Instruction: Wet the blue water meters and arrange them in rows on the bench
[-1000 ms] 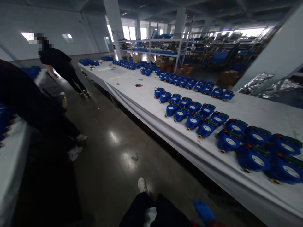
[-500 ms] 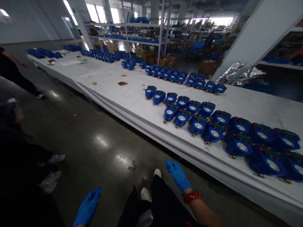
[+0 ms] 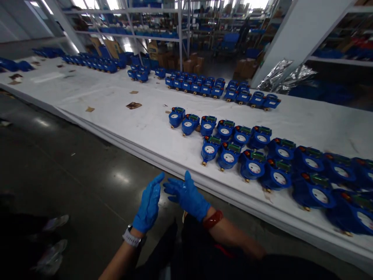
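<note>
My left hand (image 3: 148,205), in a blue glove with a watch (image 3: 131,236) at the wrist, is held over the floor with its fingers stretched out. Close by on its right is my right hand (image 3: 188,195), also gloved in blue, its fingers spread and a red bangle (image 3: 213,219) behind it. Neither hand holds anything, and a small gap shows between them. Nearest to them on the white-covered table (image 3: 163,144) stand blue water meters with round white dials and green boards. One such meter (image 3: 210,149) sits at the left end of the front row.
Further rows of blue meters (image 3: 195,85) line the table's far side. Scraps of brown card (image 3: 134,105) lie on the cloth. Behind are storage racks (image 3: 151,37), a pillar (image 3: 303,39) and silver foil (image 3: 275,77). A person's shoes (image 3: 56,223) show at lower left.
Both hands have risen and come together in front of me, the left moving right and the right moving left. My view has turned, and the person walking at far left is out of sight.
</note>
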Demonstrator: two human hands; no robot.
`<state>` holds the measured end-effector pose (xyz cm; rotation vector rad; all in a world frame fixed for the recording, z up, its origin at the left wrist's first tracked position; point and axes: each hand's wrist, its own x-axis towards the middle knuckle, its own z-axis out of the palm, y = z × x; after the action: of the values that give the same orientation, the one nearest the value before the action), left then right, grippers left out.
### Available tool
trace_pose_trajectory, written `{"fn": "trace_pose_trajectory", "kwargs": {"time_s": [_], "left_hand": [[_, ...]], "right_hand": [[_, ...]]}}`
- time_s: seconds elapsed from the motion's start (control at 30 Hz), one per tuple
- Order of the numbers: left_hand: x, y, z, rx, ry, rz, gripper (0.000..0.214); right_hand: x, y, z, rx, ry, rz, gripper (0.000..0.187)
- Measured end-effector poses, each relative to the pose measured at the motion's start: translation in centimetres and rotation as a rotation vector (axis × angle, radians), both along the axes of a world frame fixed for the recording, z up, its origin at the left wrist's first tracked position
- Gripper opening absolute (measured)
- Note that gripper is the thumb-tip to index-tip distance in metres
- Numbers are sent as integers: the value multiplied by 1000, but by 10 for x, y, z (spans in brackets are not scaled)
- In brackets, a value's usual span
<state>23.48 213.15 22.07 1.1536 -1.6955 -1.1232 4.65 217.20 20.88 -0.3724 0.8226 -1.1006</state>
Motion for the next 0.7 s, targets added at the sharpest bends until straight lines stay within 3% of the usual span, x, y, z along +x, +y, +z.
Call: {"fn": "trace_pose_trajectory", "kwargs": {"time_s": [0.1, 0.2, 0.3, 0.43, 0.57, 0.7], "left_hand": [[-10, -37, 1, 55, 149, -43, 71], [-23, -67, 3, 129, 291, -57, 73], [-37, -87, 11, 68, 246, -18, 72], [-50, -106, 24, -63, 31, -56, 46], [-51, -135, 25, -32, -140, -381, 28], [-34, -171, 15, -1, -217, -552, 22]], "right_hand": [[-26, -29, 30, 65, -251, -42, 97], [-46, -50, 50, 95, -308, -120, 103], [-53, -70, 59, 115, -298, -216, 104], [-38, -105, 50, 150, -284, -356, 96], [-1, -144, 26, 250, -190, -475, 65], [44, -168, 12, 99, 3, -530, 61]]}}
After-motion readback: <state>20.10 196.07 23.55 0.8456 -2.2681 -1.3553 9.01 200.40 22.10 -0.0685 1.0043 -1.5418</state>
